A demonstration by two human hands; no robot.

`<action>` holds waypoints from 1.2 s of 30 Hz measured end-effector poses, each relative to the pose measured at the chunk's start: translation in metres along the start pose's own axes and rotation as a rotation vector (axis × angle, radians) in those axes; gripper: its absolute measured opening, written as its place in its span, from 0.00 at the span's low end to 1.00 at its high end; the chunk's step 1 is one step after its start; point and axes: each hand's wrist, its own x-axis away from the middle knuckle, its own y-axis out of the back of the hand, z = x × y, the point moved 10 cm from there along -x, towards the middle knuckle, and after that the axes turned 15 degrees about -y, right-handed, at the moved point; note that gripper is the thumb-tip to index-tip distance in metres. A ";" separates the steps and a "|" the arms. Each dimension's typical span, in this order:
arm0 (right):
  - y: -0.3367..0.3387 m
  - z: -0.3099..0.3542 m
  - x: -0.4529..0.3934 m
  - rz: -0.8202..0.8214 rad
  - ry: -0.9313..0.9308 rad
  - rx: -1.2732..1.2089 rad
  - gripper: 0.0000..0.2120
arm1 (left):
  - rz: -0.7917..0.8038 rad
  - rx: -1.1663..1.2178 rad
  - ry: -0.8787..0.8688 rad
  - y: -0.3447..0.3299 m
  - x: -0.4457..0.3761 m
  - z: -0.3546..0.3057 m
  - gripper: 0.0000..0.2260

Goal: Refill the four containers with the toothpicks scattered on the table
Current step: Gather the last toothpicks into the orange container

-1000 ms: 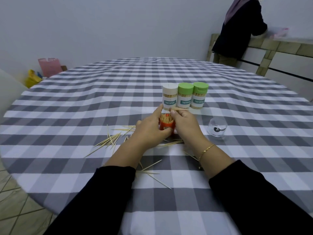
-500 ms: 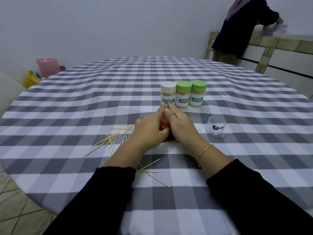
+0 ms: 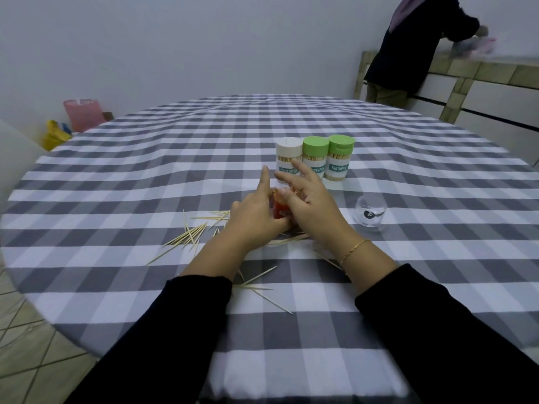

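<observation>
Head view: the orange container (image 3: pixel 279 212) stands upright on the checked tablecloth (image 3: pixel 175 176) between the two hands, so close that both touch it. The left hand (image 3: pixel 255 217) grips its left side, index finger pointing up; the right hand (image 3: pixel 313 209) lies against its right side and over its mouth, fingers (image 3: pixel 299 170) spread and mostly straight. Whether that hand pinches any toothpicks I cannot tell — only a few tips show at the rim beneath it.

The loose toothpicks (image 3: pixel 189 236) lie flat on the cloth, the main bunch just left of the left wrist, long axes running mostly from near-left to far-right; a few more (image 3: pixel 262 287) lie between the forearms and others under the right wrist. The left hand is nearer the main bunch, the right hand nearer the strays, and I judge the next gather turns on that split.

Behind the hands stand three capped containers — one white-lidded (image 3: pixel 288 158), two green-lidded (image 3: pixel 315 157) (image 3: pixel 339 157) — in a row, touching. A clear lid or cup (image 3: pixel 369 212) lies right of the right hand. The orange container's fill level and base are hidden by the hands.
</observation>
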 end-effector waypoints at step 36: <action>-0.007 -0.031 0.023 0.277 -0.225 0.794 0.15 | -0.029 -0.025 0.298 0.063 0.044 0.079 0.18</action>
